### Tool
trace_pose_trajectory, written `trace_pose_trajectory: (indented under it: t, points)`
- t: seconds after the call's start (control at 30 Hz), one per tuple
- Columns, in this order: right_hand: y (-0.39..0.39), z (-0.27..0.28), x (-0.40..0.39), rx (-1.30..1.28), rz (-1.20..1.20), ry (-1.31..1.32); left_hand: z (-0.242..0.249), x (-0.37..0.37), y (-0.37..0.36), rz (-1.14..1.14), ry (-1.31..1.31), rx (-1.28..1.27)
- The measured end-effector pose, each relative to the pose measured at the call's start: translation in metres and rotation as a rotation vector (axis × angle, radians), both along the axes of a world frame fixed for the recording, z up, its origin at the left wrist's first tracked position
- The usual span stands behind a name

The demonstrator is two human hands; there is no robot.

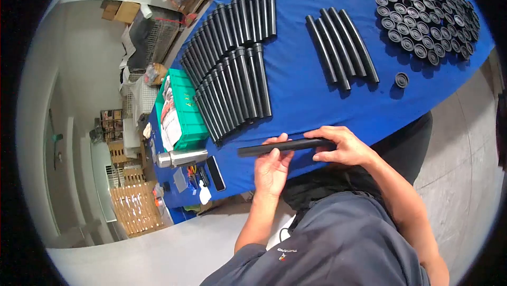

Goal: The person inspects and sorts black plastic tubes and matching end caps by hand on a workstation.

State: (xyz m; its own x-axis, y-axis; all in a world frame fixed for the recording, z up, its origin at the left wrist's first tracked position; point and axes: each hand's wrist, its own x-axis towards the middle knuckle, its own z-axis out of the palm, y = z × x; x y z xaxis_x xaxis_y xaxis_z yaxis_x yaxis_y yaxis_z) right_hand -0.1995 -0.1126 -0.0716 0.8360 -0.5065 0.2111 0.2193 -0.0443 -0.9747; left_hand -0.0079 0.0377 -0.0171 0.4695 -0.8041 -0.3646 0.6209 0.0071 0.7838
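Note:
A black tube (301, 144) lies nearly level across both hands, just above the near edge of the blue-covered table. My left hand (272, 167) is closed around it left of its middle, thumb on the near side. At the tube's right end my right hand (343, 146) is wrapped over it, so that end is hidden. Beyond my hands lie several loose black tubes (343, 48) without visible caps. One round black cap (401, 80) sits alone to their right, close to a large cluster of similar caps (417, 22).
Two rows of capped black tubes (232, 75) lie at the left of the blue cloth (296, 96). A green crate (193, 112) holding papers or bags stands beside them. Nearer are a steel flask (185, 158), a phone (215, 173) and small tools (198, 176).

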Motion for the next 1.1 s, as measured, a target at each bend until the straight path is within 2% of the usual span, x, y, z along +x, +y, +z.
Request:
trace_pose_trajectory:
  t: [0.07, 0.1, 0.2, 0.23, 0.33, 0.37, 0.47, 0.57, 0.63, 0.73, 0.83, 0.93, 1.1]
  points:
    - [0.007, -0.016, 0.005, -0.099, -0.099, -0.079, -0.027, 0.005, 0.014, 0.057, 0.213, 0.107]
    - [0.008, -0.013, 0.004, -0.061, -0.092, -0.023, -0.029, -0.002, 0.015, 0.057, 0.241, 0.158]
    - [0.007, -0.001, -0.001, -0.037, -0.057, 0.113, -0.034, 0.009, 0.03, -0.26, 0.133, 0.393]
    - [0.007, 0.0, -0.001, -0.04, -0.054, 0.125, -0.029, 0.008, 0.034, -0.337, -0.033, 0.509]
    - [0.006, 0.006, -0.001, -0.022, -0.035, 0.169, -0.017, -0.009, 0.032, -0.324, -1.139, 0.458]
    - [0.005, 0.009, -0.002, 0.002, -0.02, 0.193, -0.005, -0.011, 0.025, -0.316, -1.453, 0.336]
    - [0.005, 0.003, -0.002, 0.053, -0.008, 0.162, 0.007, -0.015, -0.013, -0.201, -1.965, 0.088]
    - [0.009, -0.015, 0.001, 0.16, 0.017, 0.009, -0.023, -0.001, -0.008, -0.38, -1.729, 0.155]
    - [0.008, -0.018, -0.001, 0.212, 0.06, -0.053, -0.02, 0.001, -0.011, -0.441, -1.51, 0.188]
    - [0.003, -0.015, -0.004, 0.115, 0.042, -0.026, -0.004, 0.001, -0.013, -0.537, -1.371, 0.267]
    - [0.005, -0.021, 0.0, 0.14, 0.025, -0.115, 0.014, 0.003, -0.015, -0.687, -1.292, 0.33]
    - [0.005, -0.016, -0.003, 0.241, 0.08, -0.114, 0.019, 0.013, -0.016, -0.796, -1.378, 0.252]
    - [0.003, -0.019, -0.003, 0.215, 0.108, -0.055, 0.024, 0.022, -0.016, -0.899, -1.207, 0.318]
